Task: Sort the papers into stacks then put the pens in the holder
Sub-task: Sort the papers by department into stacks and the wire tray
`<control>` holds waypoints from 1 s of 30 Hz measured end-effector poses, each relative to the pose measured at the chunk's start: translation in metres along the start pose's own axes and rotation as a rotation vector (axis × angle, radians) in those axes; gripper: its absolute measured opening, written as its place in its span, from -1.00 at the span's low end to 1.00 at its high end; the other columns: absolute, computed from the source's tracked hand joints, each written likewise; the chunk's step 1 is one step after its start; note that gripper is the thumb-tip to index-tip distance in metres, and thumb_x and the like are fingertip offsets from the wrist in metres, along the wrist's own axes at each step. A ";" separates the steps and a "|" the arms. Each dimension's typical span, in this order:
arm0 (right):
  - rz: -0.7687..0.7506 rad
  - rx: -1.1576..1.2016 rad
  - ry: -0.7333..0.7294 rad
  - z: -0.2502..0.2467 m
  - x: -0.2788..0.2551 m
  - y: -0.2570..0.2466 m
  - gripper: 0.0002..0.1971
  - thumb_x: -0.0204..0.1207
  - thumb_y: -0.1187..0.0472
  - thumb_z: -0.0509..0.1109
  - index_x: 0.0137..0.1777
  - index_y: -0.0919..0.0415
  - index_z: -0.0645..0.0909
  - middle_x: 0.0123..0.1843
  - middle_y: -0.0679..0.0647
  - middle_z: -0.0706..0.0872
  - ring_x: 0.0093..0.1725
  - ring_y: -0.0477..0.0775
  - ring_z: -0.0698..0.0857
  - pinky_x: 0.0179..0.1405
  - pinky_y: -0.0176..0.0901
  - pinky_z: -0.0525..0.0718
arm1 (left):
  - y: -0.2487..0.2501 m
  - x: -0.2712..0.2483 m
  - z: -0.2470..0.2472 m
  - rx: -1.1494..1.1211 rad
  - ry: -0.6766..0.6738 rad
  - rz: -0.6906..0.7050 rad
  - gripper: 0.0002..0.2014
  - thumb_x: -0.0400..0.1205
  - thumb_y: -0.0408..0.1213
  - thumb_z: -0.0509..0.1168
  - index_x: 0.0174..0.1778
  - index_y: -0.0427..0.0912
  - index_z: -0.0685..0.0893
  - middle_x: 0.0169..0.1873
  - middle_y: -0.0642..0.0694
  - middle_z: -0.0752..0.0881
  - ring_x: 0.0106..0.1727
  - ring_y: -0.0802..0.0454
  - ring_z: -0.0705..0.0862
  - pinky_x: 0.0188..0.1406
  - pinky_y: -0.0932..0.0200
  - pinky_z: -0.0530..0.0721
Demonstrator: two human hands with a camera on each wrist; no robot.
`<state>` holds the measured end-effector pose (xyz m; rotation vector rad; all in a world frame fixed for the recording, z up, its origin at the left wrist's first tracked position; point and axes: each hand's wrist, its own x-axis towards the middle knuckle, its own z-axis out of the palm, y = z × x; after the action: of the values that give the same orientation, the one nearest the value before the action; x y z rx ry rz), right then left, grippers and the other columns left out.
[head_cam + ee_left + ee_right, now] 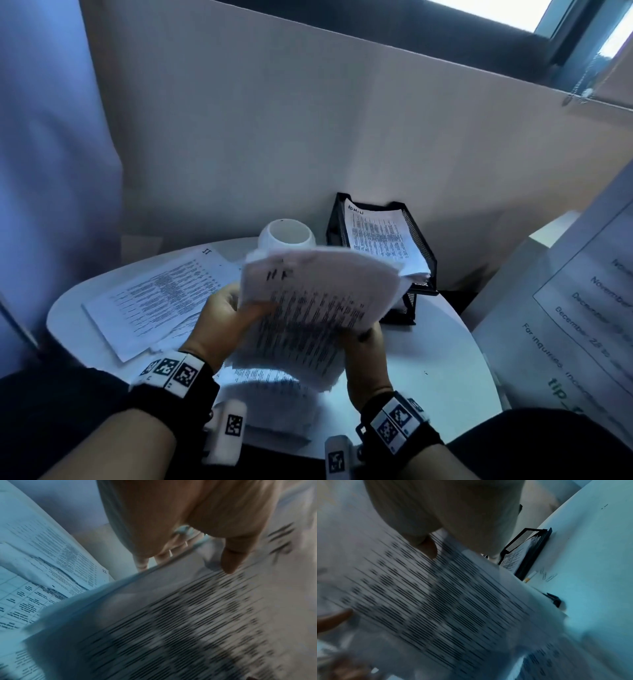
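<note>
A thick bundle of printed papers (pixel 308 308) hangs above the round white table (pixel 438 370), held by both hands. My left hand (pixel 233 311) grips its left edge, thumb on top of the printed page (pixel 188 615). My right hand (pixel 366 346) holds the lower right edge, thumb pressed on the sheet (pixel 436 595). Another stack of papers (pixel 150 298) lies on the table to the left, more sheets (pixel 270 380) lie under the bundle. A white rounded holder (pixel 287 234) stands at the back. A pen (pixel 529 576) lies by the tray.
A black mesh paper tray (pixel 418 246) with a printed sheet stands at the back right, seen also in the right wrist view as the mesh tray (pixel 527 551). A black clip (pixel 553 599) and paper clips (pixel 547 575) lie on the table. A printed notice (pixel 589 308) stands at the right.
</note>
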<state>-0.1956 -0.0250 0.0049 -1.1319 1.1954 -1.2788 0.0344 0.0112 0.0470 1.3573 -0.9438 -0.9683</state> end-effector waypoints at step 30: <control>0.723 0.432 0.068 -0.024 -0.005 0.072 -0.69 0.68 0.51 0.23 0.37 0.42 0.62 0.24 0.39 0.80 0.16 0.42 0.81 0.14 0.33 0.81 | -0.010 0.015 0.005 0.179 -0.122 -0.299 -0.86 0.76 -0.09 0.37 0.16 -0.03 0.70 -0.04 -0.13 0.86 -0.27 -0.20 0.87 -0.27 0.06 0.77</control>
<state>-0.2137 -0.0192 -0.0687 -0.2885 1.1504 -0.9383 0.0344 -0.0049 0.0372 1.6378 -0.9530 -1.2263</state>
